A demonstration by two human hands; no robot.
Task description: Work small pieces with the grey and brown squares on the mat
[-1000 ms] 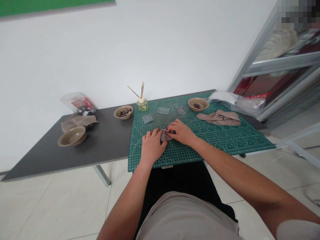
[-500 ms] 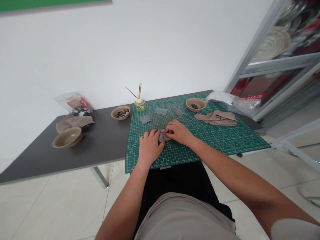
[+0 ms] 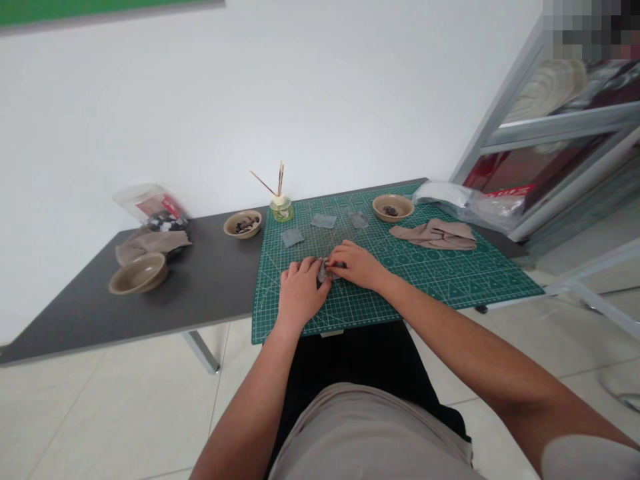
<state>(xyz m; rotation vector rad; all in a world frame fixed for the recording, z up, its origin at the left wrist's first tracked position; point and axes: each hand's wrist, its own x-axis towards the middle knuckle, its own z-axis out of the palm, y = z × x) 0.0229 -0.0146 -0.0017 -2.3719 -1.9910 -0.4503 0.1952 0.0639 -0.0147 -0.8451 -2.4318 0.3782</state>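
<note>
Left hand point(image 3: 301, 288) holds grey piece point(image 3: 322, 271) between thumb and fingers, low on green mat point(image 3: 270, 293) | right hand point(image 3: 358, 264) pinches its far edge, fingertips bunched | risk: uneven tugging could skew or tear it!

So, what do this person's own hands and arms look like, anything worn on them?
The left hand and the right hand are bare: no glove, watch or bracelet shows, and no ring can be made out. Both forearms are uncovered. A plain, pale greyish short sleeve shows on the right upper arm; the left sleeve is out of view.
</note>
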